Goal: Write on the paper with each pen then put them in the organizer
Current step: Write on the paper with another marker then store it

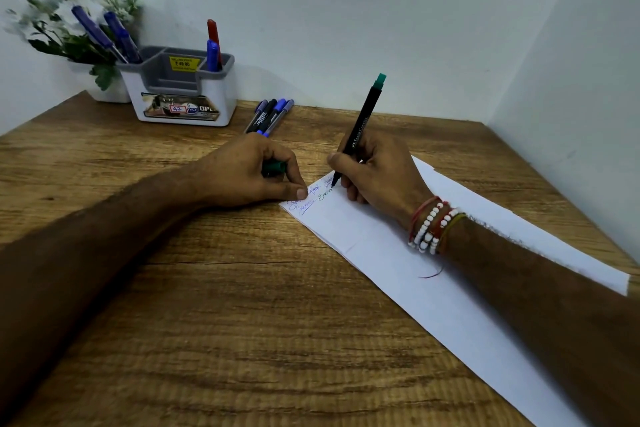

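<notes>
My right hand (375,172) grips a black pen with a green end (363,118), its tip touching the white paper (398,270) beside several lines of blue and dark writing. My left hand (258,172) curls round the green pen cap (275,167), and its thumb presses the paper's far corner. A bunch of loose pens (268,114) lies on the table behind my left hand. The white and grey organizer (180,94) stands at the back left with two blue pens (107,35) in its left slot and a red and a blue pen (214,47) in its right slot.
A potted plant (69,24) stands behind the organizer in the left corner. The wooden table (225,305) meets walls at the back and on the right. My right forearm, with bead bracelets (433,225) on the wrist, lies across the paper.
</notes>
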